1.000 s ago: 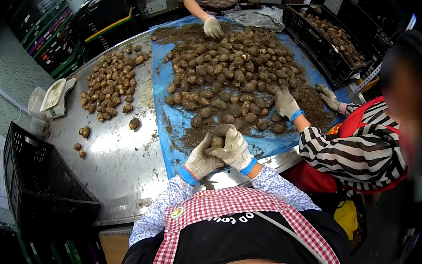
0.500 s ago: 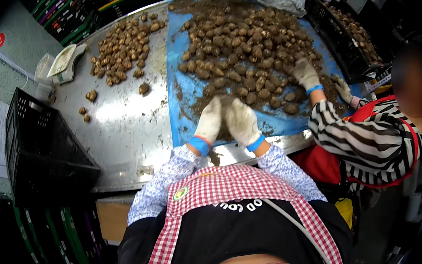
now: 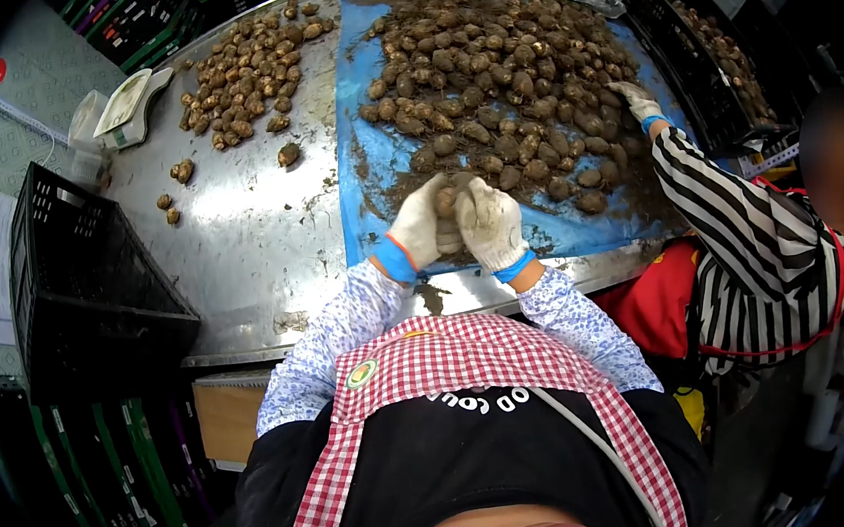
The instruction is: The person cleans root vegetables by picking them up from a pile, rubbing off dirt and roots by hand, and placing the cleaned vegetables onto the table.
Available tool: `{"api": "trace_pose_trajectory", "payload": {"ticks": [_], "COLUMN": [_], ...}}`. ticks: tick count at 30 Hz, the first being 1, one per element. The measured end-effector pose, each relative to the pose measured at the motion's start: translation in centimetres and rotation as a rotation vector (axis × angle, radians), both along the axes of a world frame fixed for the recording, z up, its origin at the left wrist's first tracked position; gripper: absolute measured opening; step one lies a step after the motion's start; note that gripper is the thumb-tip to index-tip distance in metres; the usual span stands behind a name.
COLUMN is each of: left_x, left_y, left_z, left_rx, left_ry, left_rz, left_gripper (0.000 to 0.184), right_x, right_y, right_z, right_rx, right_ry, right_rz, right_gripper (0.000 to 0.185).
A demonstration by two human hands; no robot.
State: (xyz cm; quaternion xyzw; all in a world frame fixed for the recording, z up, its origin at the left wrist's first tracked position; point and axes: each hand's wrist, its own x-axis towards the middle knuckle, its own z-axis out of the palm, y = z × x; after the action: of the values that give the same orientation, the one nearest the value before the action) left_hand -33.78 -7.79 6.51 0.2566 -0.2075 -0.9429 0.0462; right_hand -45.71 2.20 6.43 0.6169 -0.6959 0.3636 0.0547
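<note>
Both of my hands wear dirty white gloves and meet above the near edge of the blue sheet (image 3: 363, 218). My left hand (image 3: 421, 225) is closed round a small brown tuber (image 3: 447, 201). Against its other side, my right hand (image 3: 489, 222) has its fingers wrapped too. Beyond them a large heap of soil-covered tubers (image 3: 496, 76) lies on the sheet. A smaller pile of cleaner tubers (image 3: 245, 73) rests on the metal table (image 3: 241, 259) to the left, with a few single ones nearer.
A black crate (image 3: 103, 291) stands tilted at the left, below a white scale (image 3: 132, 108). Another crate (image 3: 691, 69), holding tubers, is at the right. A co-worker in striped sleeves (image 3: 728, 207) reaches a gloved hand (image 3: 637, 101) to the heap's right side.
The view has tilted down. My hands have shifted round the tuber, which shows between them again. The striped co-worker's hand has moved farther up the heap; the far co-worker's hands have left the view.
</note>
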Motion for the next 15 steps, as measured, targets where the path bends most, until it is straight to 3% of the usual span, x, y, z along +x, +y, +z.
{"api": "trace_pose_trajectory", "payload": {"ticks": [1, 2, 3, 7, 8, 10, 11, 12, 13, 14, 15], "left_x": [0.2, 0.3, 0.5, 1.1, 0.8, -0.1, -1.1, -1.7, -1.2, -1.6, -2.2], "left_y": [-1.0, -1.0, 0.1, -0.5, -0.7, -0.4, 0.6, 1.3, 0.5, 0.1, -0.1], "left_z": [-1.8, -2.2, 0.8, 1.1, 1.1, 2.0, 2.9, 3.6, 2.4, 0.9, -0.5], "left_rx": [0.27, 0.12, -0.03, 0.023, 0.03, -0.19, -0.329, -0.465, -0.731, -1.179, -1.626], "left_ry": [0.608, 0.421, 0.229, 0.224, 0.243, -0.088, -0.137, -0.186, -0.102, -0.146, -0.194], "left_rz": [-0.191, -0.057, 0.074, 0.032, 0.012, 0.201, 0.321, 0.436, 0.397, 0.481, 0.558], "left_gripper": [0.033, 0.034, 0.035, 0.047, 0.051, 0.053, 0.054, 0.055, 0.041, 0.036, 0.032], "right_x": [0.2, 0.2, -0.2, -0.7, -0.7, -0.6, -0.5, -0.1, 0.4, 0.6, -0.3], "right_y": [0.3, 0.2, -0.1, -0.1, -0.2, -0.3, -0.5, -0.4, -0.3, -0.4, -0.7], "right_z": [0.9, 1.4, 0.7, 1.3, 1.4, 1.6, 1.3, 2.3, 4.2, 5.2, 3.5], "right_rx": [-0.053, -0.109, -0.093, 0.159, 0.127, 0.057, -0.013, 0.077, 0.166, 0.253, 0.193], "right_ry": [-0.113, -0.226, -0.346, -1.11, -0.883, -0.428, -0.354, -0.564, -0.771, -0.975, -0.804], "right_rz": [0.074, 0.145, 0.22, 0.312, 0.295, 0.254, 0.251, 0.214, 0.175, 0.135, 0.122], "right_gripper": [0.021, 0.021, 0.024, 0.035, 0.035, 0.034, 0.036, 0.036, 0.037, 0.037, 0.038]}}
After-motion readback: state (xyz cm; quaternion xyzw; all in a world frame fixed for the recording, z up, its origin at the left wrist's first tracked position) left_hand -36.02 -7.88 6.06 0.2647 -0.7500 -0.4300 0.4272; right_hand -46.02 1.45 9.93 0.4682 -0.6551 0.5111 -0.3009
